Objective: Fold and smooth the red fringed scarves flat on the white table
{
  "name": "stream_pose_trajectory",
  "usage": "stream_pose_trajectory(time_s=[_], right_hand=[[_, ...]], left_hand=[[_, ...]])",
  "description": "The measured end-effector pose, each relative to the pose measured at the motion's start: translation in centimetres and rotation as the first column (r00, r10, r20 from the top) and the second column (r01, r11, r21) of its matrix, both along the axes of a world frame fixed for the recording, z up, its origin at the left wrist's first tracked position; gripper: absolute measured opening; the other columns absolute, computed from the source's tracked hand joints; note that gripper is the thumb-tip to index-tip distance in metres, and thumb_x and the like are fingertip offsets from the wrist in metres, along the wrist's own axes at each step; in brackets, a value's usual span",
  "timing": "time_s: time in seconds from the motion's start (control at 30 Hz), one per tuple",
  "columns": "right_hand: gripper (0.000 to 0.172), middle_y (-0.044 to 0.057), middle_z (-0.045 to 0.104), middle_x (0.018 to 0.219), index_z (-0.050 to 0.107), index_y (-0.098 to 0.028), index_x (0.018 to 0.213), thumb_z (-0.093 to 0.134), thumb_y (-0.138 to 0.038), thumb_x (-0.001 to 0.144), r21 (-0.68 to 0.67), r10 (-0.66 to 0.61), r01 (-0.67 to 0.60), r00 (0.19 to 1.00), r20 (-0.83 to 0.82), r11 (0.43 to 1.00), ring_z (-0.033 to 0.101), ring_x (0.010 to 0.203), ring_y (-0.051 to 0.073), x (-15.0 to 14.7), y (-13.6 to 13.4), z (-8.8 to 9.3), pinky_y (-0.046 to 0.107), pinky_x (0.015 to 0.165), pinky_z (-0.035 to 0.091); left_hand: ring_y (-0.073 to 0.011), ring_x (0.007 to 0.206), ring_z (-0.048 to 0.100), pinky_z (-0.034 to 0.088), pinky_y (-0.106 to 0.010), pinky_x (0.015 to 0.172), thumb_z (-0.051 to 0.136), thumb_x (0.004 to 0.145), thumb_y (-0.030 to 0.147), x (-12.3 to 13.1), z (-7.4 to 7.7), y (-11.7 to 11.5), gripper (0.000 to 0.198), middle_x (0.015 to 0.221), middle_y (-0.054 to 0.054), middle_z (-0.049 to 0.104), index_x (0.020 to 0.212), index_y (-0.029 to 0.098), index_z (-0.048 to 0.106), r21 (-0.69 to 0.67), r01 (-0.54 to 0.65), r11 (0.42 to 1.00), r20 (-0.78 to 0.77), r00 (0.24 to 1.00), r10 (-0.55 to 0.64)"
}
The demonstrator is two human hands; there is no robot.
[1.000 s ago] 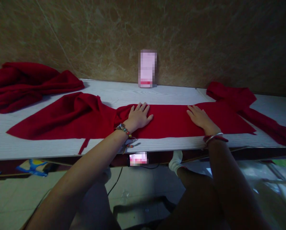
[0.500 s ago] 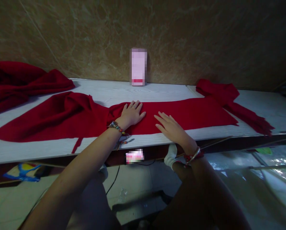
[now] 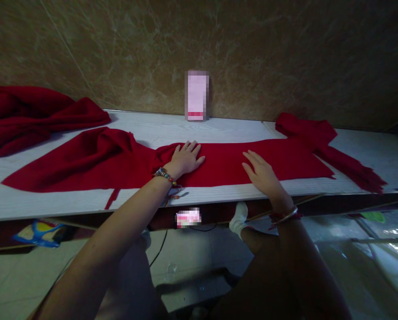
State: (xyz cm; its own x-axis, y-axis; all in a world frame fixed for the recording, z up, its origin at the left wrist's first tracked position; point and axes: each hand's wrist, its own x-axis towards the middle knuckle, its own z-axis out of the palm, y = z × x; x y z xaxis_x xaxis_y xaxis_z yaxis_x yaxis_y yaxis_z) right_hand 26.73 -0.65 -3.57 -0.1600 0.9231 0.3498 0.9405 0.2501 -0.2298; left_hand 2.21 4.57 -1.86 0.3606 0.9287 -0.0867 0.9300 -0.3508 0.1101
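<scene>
A long piece of red fabric lies along the white wood-grain bench top. Its middle and right stretch is flat, while the left portion is bunched into loose folds. My left hand rests on the fabric beside those folds, fingers spread. Farther right, my right hand is over the flat stretch with its fingers extended and nothing in its grasp. Both palms face down. Narrow red strips of cloth lie at the fabric's right end, partly overlapping it.
A heap of red cloth sits at the bench's far left. A pixelated pink object leans against the marbled wall. Below the front edge are another blurred device, a cable and a blue packet.
My right hand has slid to the right along the flat fabric. My left hand stays at the folds. The whole view has shifted slightly.
</scene>
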Motion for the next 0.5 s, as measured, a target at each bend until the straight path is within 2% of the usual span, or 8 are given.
stream_pose_trajectory(time_s=[0.13, 0.2, 0.5], right_hand=[[0.044, 0.013, 0.051, 0.137, 0.054, -0.015, 0.129, 0.040, -0.030, 0.090, -0.042, 0.157, -0.158, 0.987, -0.014, 0.987, 0.044, 0.129, 0.023, -3.5, 0.2, 0.5, 0.043, 0.109, 0.033], [0.042, 0.012, 0.053, 0.135, 0.055, -0.016, 0.128, 0.041, -0.028, 0.090, -0.077, 0.195, -0.194, 0.981, 0.000, 0.978, 0.046, 0.127, 0.022, -4.5, 0.4, 0.3, 0.042, 0.109, 0.035], [0.041, 0.012, 0.056, 0.133, 0.058, -0.014, 0.125, 0.039, -0.025, 0.090, -0.090, 0.190, -0.187, 0.981, 0.032, 0.978, 0.046, 0.127, 0.023, -5.0, 0.8, -0.2, 0.044, 0.108, 0.035]], left_hand=[[-0.0262, 0.142, 0.015, 0.017, -0.045, 0.114, 0.021, 0.095, 0.046, 0.0, 0.0, 0.0, 0.060, 0.155, -0.007, 0.018, 0.146, 0.015, 0.024, -0.002, 0.005, 1.000, -0.011, 1.000, -0.005], [-0.0265, 0.142, 0.015, 0.018, -0.046, 0.113, 0.021, 0.095, 0.045, -0.1, 0.0, 0.0, 0.060, 0.155, -0.007, 0.018, 0.146, 0.015, 0.024, 0.000, 0.006, 1.000, -0.012, 1.000, -0.006], [-0.0270, 0.141, 0.017, 0.018, -0.047, 0.113, 0.021, 0.095, 0.046, 0.0, 0.0, 0.0, 0.059, 0.154, -0.009, 0.020, 0.146, 0.015, 0.025, 0.003, 0.014, 1.000, -0.003, 1.000, -0.014]])
